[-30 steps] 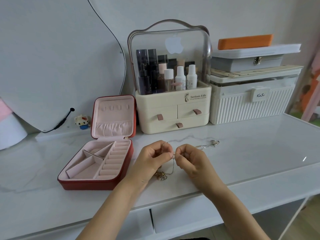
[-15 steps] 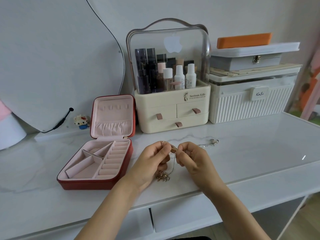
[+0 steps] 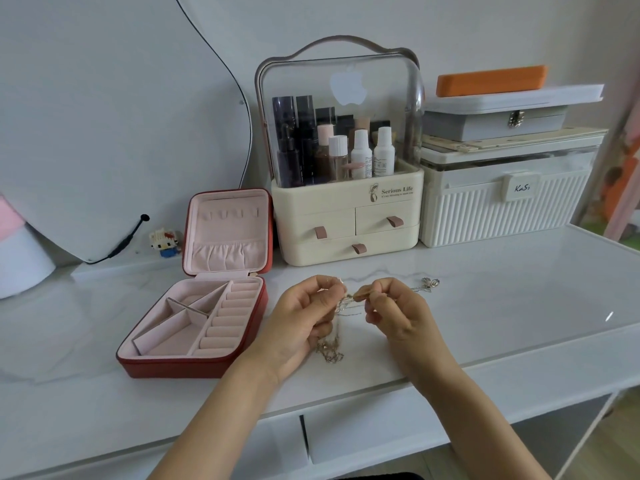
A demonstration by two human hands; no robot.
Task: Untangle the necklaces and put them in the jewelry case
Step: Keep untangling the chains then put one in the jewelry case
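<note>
Gold necklaces (image 3: 334, 336), thin, limp and snag-prone, hung tangled between left hand (image 3: 304, 320) and right hand (image 3: 398, 311), both pinching the knot above the desk (image 3: 502, 306), right of the open jewelry case (image 3: 194, 327); best gripped at the knot, not the loose chain.

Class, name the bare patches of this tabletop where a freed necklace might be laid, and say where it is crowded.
Bare marble lies right of the right hand, in front of the ribbed white box, and left of the jewelry case. Crowded: between the hands, where the tangled necklaces hang.
</note>
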